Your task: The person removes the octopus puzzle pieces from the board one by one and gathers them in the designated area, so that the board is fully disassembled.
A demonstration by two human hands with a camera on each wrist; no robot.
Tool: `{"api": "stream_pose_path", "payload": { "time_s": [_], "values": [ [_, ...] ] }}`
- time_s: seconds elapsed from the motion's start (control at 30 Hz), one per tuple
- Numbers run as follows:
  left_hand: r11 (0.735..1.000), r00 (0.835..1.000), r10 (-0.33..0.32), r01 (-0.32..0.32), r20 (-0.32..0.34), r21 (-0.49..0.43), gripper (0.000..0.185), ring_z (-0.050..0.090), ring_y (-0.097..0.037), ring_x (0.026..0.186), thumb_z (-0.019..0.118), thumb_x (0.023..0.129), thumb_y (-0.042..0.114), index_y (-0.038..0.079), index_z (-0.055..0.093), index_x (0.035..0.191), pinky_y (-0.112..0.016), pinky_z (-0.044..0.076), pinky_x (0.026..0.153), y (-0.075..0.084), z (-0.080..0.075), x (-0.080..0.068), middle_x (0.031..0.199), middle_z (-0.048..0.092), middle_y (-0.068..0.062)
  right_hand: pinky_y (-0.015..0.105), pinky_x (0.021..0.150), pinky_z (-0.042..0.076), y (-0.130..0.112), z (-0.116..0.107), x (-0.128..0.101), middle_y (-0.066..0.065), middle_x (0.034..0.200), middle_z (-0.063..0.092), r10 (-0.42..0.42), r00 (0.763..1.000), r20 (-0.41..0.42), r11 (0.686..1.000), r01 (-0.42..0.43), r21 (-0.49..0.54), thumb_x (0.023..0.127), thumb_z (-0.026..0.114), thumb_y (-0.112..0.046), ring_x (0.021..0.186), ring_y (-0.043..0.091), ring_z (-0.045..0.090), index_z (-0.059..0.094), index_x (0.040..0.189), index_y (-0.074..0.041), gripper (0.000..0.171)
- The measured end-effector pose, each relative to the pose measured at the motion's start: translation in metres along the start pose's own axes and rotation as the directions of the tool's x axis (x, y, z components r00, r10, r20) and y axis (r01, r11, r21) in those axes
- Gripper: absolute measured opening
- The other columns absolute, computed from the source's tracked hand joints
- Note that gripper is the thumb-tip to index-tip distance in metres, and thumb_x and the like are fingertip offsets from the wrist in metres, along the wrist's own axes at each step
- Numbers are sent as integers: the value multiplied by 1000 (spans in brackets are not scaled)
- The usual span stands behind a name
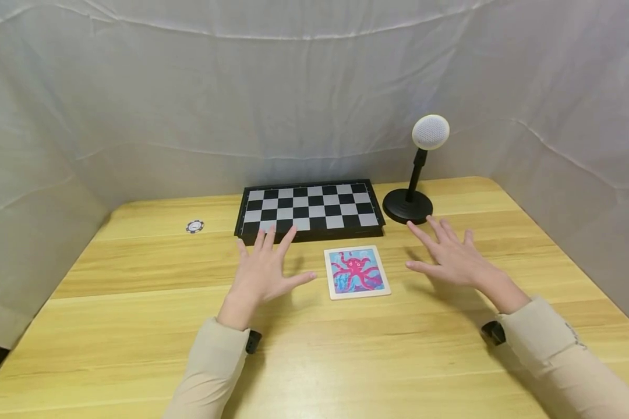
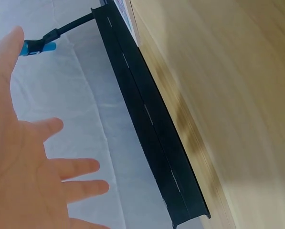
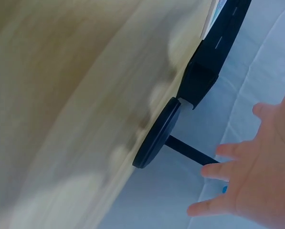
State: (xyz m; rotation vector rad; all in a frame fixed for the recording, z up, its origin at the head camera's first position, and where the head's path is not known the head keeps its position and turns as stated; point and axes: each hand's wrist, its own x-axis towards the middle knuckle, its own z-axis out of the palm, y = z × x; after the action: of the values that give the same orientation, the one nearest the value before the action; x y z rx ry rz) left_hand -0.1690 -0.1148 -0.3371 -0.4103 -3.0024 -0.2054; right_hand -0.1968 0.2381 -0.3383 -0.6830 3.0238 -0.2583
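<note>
My left hand (image 1: 262,273) hovers over the table with its fingers spread, just in front of a folded chessboard (image 1: 309,208). On the other side, my right hand (image 1: 451,256) is spread too, near the round base of a black stand (image 1: 407,205). Neither hand holds anything. Between them a square octopus picture (image 1: 357,272) with a pale border lies flat on the table. In the left wrist view the chessboard's dark side (image 2: 147,114) runs past the fingers. The right wrist view shows the stand's base (image 3: 157,133) beside the chessboard's end.
A white, mesh-like round head (image 1: 431,132) tops the stand. A poker chip (image 1: 194,226) lies at the left of the wooden table (image 1: 136,337). Pale cloth (image 1: 241,99) hangs behind the table and along both sides.
</note>
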Motion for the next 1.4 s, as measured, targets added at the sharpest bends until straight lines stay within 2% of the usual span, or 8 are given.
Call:
{"api": "stream_pose_path", "payload": {
  "time_s": [0.27, 0.5, 0.67, 0.83, 0.93, 1.07, 1.3, 1.4],
  "values": [
    [999, 999, 34, -34, -16, -15, 90, 34, -34, 122, 38, 72, 76, 20, 25, 142, -59, 20, 95, 3, -5, 4, 134, 38, -18, 71, 88, 4, -4, -3, 2, 24, 144, 8, -27, 1000, -1, 991, 27, 128, 87, 46, -51, 128, 46, 8, 7, 144, -23, 75],
    [997, 997, 69, -70, -17, -43, 84, 41, -30, 117, 40, 76, 71, 13, 36, 136, -52, 30, 91, 5, -7, 8, 127, 46, -16, 60, 95, 17, -5, -1, 12, 25, 139, 23, -124, 991, -47, 963, 132, 237, 88, 52, -41, 126, 43, 19, 22, 141, -8, 70],
    [993, 996, 89, -89, -1, -73, 77, 46, -30, 111, 43, 79, 66, 8, 44, 131, -47, 38, 85, 6, -7, 12, 122, 51, -15, 54, 94, 28, -8, 0, 17, 23, 136, 33, -184, 981, -60, 925, 193, 327, 87, 57, -33, 120, 40, 33, 32, 135, 3, 64],
    [980, 993, 112, -105, 34, -168, 58, 54, -26, 99, 47, 85, 54, 9, 52, 121, -41, 42, 82, 6, -5, 14, 112, 57, -11, 38, 74, 46, -12, 2, 21, 24, 122, 47, -192, 979, -63, 892, 201, 406, 85, 61, -24, 94, 28, 53, 41, 129, 4, 55],
    [967, 990, 126, -109, 60, -230, 45, 57, -23, 93, 51, 87, 44, 10, 54, 116, -38, 44, 78, 6, -3, 16, 107, 59, -10, 33, 70, 46, -12, 6, 25, 22, 115, 52, -189, 980, -61, 869, 196, 455, 85, 62, -21, 87, 21, 55, 45, 126, 3, 51],
    [951, 986, 145, -116, 82, -286, 40, 57, -22, 94, 55, 87, 36, 9, 55, 116, -38, 44, 78, 6, -1, 18, 106, 60, -11, 34, 73, 46, -13, 12, 29, 21, 112, 55, -194, 979, -61, 830, 197, 521, 84, 63, -17, 87, 21, 56, 47, 123, 4, 47],
    [930, 983, 150, -103, 106, -354, 39, 56, -22, 93, 61, 85, 28, 6, 56, 116, -36, 44, 79, 7, 1, 26, 104, 61, -11, 28, 70, 47, -17, 17, 41, 21, 101, 58, -195, 980, -36, 723, 169, 670, 81, 65, -8, 81, 23, 57, 49, 118, 11, 44],
    [921, 981, 152, -97, 120, -378, 39, 56, -23, 94, 62, 85, 25, 6, 55, 118, -36, 44, 79, 8, 2, 29, 105, 61, -12, 27, 70, 47, -19, 20, 47, 21, 99, 59, -200, 980, -6, 712, 150, 686, 80, 65, -6, 80, 23, 57, 50, 117, 11, 43]
  ]
}}
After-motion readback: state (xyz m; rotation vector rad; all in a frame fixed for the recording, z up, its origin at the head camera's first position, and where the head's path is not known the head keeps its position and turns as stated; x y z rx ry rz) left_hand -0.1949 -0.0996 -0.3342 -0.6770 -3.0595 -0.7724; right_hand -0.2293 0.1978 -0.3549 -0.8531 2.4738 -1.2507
